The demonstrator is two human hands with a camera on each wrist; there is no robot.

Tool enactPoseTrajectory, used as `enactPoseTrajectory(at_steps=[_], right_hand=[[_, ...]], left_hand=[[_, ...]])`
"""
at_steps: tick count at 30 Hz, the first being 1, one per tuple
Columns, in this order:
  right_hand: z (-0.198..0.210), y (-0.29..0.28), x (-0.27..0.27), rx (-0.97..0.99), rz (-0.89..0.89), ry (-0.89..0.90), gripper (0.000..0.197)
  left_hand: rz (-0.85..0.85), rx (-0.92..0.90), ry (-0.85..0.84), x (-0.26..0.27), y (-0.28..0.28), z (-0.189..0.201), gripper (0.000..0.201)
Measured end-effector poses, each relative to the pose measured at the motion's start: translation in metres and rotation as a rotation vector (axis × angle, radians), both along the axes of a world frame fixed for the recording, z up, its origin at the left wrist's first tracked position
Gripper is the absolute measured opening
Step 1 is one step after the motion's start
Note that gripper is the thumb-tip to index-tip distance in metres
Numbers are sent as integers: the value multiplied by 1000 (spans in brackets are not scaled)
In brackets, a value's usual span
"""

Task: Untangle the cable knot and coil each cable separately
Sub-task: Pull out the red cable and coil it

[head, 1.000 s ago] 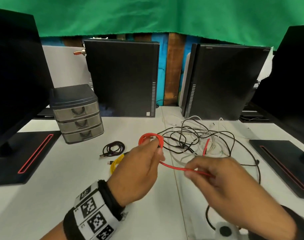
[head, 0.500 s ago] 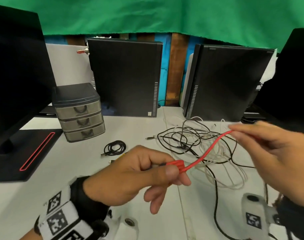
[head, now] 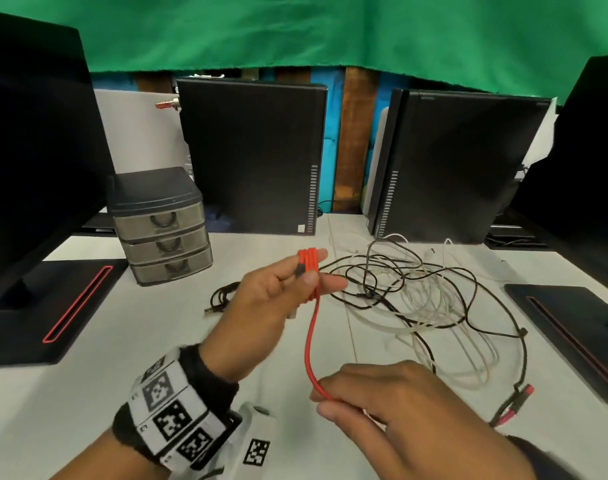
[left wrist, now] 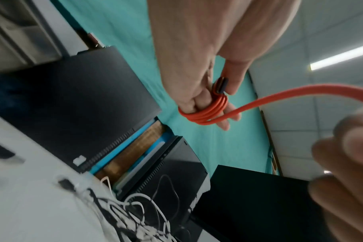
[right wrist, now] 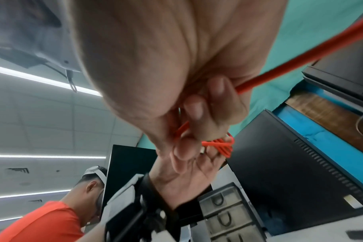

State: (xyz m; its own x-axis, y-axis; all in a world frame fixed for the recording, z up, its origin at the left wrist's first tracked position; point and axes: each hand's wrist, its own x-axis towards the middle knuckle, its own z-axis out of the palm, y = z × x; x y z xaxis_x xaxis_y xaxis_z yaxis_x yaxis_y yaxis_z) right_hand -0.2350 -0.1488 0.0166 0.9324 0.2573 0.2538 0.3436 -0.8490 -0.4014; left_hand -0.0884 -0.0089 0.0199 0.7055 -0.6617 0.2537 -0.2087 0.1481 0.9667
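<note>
The room is bright and the light is even. Long ceiling lights [right wrist: 46,81] glow white above me. My tabletop [head: 87,393] looks pale, with only soft shadows. In the head view the edges bend, and the dark screens [head: 28,150] lean in. My right hand [left wrist: 346,172] is big and blurry in the left wrist view. My left hand [head: 271,299] looks a little smeared.

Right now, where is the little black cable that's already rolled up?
In the head view, the coiled black cable lies on the white table, just right of the drawer box and partly behind the left hand.
</note>
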Motion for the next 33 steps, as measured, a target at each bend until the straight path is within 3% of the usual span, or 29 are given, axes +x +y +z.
enactPoseTrajectory(at_steps=[5, 7, 11, 15, 17, 19, 21, 24, 27, 30, 33], right_hand=[[24, -8, -14, 21, -49, -104, 23], [31, -16, -16, 17, -66, -143, 22], [28, -22, -15, -94, -63, -11, 33], [7, -21, -2, -202, -148, 51, 38], [-6, -17, 3, -205, -152, 50, 41], [-13, -7, 7, -175, -89, 103, 43], [-11, 4, 5, -133, -36, 157, 48], [5, 6, -5, -115, -35, 132, 65], [29, -5, -13, 14, -59, 15, 40], [43, -24, -18, 136, -128, -157, 20], [45, -43, -13, 336, -209, -271, 19]], left_hand=[[56, 229, -424, -15, -5, -11, 24], [68, 233, -405, -16, -6, -12, 21], [142, -3, -8, -1, -2, 5, 27], [55, -467, 653, 15, 19, 36, 36], [2, -575, 754, 14, 25, 42, 34], [-30, -563, 690, 8, 19, 39, 37], [-10, -460, 506, 5, 10, 27, 37], [79, -100, -44, 6, 4, 6, 31], [93, 212, -475, 4, 5, -11, 28], [-46, 317, -458, -3, 5, -20, 43], [-347, 182, -140, -18, 6, -9, 50]])
